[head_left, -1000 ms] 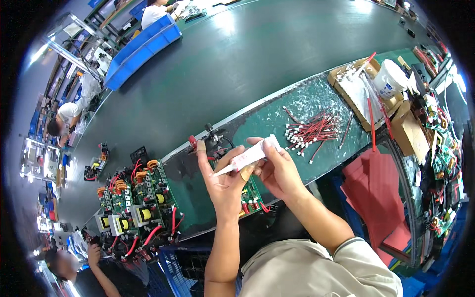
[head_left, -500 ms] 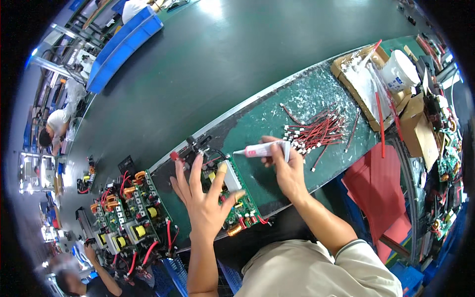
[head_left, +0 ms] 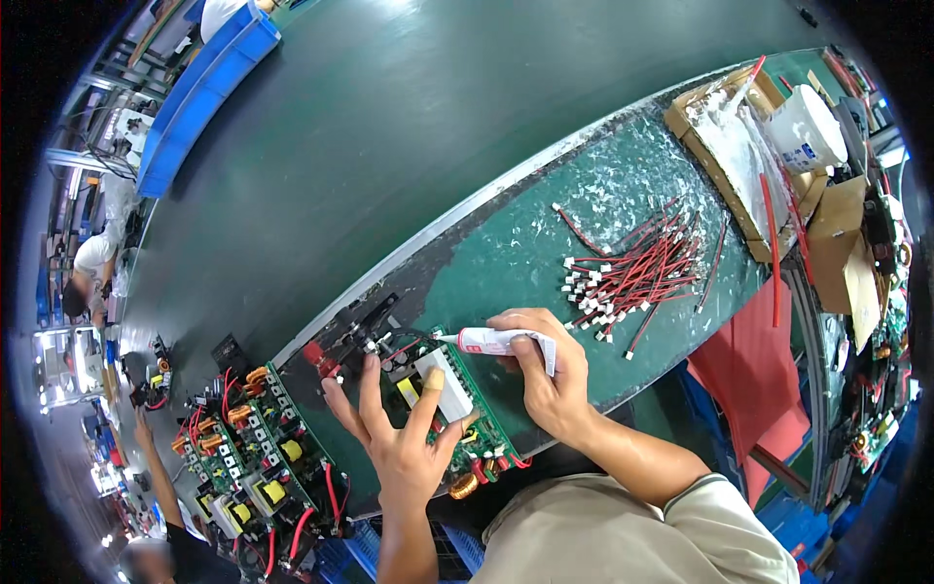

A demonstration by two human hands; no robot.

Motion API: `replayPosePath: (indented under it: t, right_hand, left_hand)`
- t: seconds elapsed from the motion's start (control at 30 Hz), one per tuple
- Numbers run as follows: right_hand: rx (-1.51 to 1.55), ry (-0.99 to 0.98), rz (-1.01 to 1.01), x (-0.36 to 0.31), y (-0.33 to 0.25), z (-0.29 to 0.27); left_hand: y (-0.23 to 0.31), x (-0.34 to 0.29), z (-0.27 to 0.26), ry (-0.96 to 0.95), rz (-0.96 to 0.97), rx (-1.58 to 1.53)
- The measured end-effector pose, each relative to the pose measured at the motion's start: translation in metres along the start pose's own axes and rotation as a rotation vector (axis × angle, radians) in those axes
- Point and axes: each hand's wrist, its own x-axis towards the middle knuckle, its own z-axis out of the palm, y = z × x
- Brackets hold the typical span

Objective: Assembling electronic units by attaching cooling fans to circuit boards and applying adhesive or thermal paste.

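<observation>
My right hand [head_left: 556, 375] is wrapped round a white squeeze tube [head_left: 491, 341] with red marking. The tube lies nearly level, and its nozzle points left, right at the far edge of a green circuit board [head_left: 486, 401]. Whether the tip touches the board cannot be told. Over the board's left part, my left hand [head_left: 404, 457] has its fingers spread, some apparently resting on its parts. A long white block [head_left: 449, 384] and a yellow component show between them. A copper coil [head_left: 464, 485] and short red wires stick out at the near end.
Several assembled circuit boards [head_left: 255, 453] stand left on the bench. Right of my hands lies a pile of red-black wires [head_left: 647, 263] with white connectors. Beyond are a cardboard tray [head_left: 715, 165], a white tub [head_left: 808, 131] and red sheets [head_left: 749, 365]. A co-worker's arm [head_left: 161, 467] shows at lower left.
My right hand has brought the tube left and down, so its nozzle now meets the board's far edge in view. My left hand has lowered onto the board. The whole view has shifted slightly.
</observation>
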Motion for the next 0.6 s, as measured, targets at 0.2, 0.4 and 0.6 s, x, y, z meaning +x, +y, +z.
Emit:
replayPosePath:
  t: [0.2, 0.4, 0.6]
  right_hand:
    - [-0.023, 0.007, -0.054, 0.0018, 0.0041, -0.0011]
    - [-0.037, 0.005, -0.074, 0.0017, 0.0050, 0.0000]
    - [-0.065, 0.001, -0.096, 0.0018, 0.0063, -0.0003]
  left_hand:
    - [-0.0012, 0.0003, 0.0010, 0.005, 0.010, 0.004]
    - [-0.0022, -0.0006, 0.0014, 0.003, 0.013, -0.003]
    - [-0.0019, -0.0002, 0.0008, 0.010, 0.008, -0.006]
